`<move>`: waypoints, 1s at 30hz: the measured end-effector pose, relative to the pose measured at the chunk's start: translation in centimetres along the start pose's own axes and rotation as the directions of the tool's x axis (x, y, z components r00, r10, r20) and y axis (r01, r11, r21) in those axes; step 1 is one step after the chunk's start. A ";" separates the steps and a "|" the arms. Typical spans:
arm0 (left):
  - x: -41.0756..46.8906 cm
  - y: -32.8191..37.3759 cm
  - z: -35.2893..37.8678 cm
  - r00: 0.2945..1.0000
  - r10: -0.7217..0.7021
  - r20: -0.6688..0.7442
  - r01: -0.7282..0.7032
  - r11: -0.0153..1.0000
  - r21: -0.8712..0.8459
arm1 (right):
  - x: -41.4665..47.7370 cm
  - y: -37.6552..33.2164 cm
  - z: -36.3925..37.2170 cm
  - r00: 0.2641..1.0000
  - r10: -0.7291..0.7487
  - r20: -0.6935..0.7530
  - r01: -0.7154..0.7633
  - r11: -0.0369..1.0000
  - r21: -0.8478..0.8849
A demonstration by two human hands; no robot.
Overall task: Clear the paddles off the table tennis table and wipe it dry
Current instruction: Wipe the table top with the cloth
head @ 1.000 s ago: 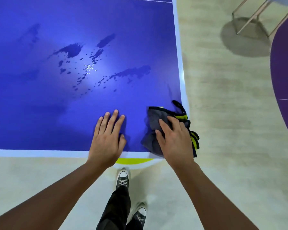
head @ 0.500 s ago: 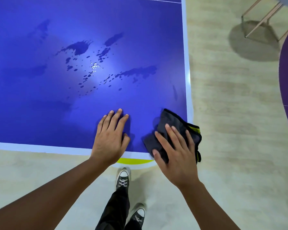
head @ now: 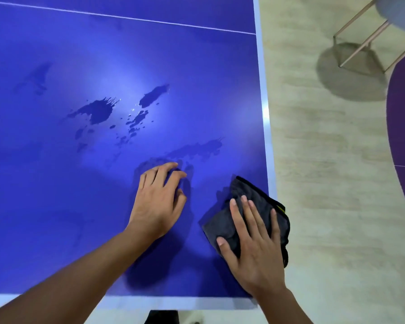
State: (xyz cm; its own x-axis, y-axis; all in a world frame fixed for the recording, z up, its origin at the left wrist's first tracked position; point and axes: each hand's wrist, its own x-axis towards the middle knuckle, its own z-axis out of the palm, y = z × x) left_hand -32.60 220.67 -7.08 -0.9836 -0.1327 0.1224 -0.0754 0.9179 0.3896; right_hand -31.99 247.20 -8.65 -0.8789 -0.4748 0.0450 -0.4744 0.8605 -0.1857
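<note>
The person's left grip (head: 157, 202) and right grip (head: 253, 249) are bare hands. Behind each comes a bare forearm, the left forearm (head: 68, 277) and the right forearm (head: 288, 307), both uncovered as far as the bottom of the view. Short, neatly cut nails show on the right grip's fingers (head: 248, 213). Just past the near edge of the blue surface (head: 173, 302), a small patch of black trouser cloth (head: 161, 317) shows; its cut cannot be told.

table (head: 56, 206): smooth blue, glossy where wet | cloth (head: 248, 199): dark soft fabric | floor (head: 325, 206): matt wood-look
</note>
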 end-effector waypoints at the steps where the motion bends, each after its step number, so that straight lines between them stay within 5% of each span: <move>1: 1.5 -0.3 0.2 1.000 0.020 0.012 -0.020 1.000 0.006 | 0.9 0.0 0.2 1.000 0.028 -0.002 -0.028 0.999 -0.016; 13: 19.5 -3.9 1.5 0.982 0.038 0.185 -0.062 0.991 0.123 | 18.7 3.5 0.6 0.998 0.070 0.004 -0.069 0.995 -0.075; 30: 20.7 -4.1 2.1 0.983 0.022 0.184 -0.049 0.989 0.141 | 57.4 11.5 -0.6 0.994 0.097 0.042 -0.099 0.994 0.052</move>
State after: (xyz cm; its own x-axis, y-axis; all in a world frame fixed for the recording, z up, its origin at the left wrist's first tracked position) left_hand -53.03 214.94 -8.07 -0.9984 -0.0409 -0.0391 -0.0494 0.9667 0.2509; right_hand -87.89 229.95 -7.64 -0.9180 -0.3964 -0.0149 -0.3816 0.8927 -0.2397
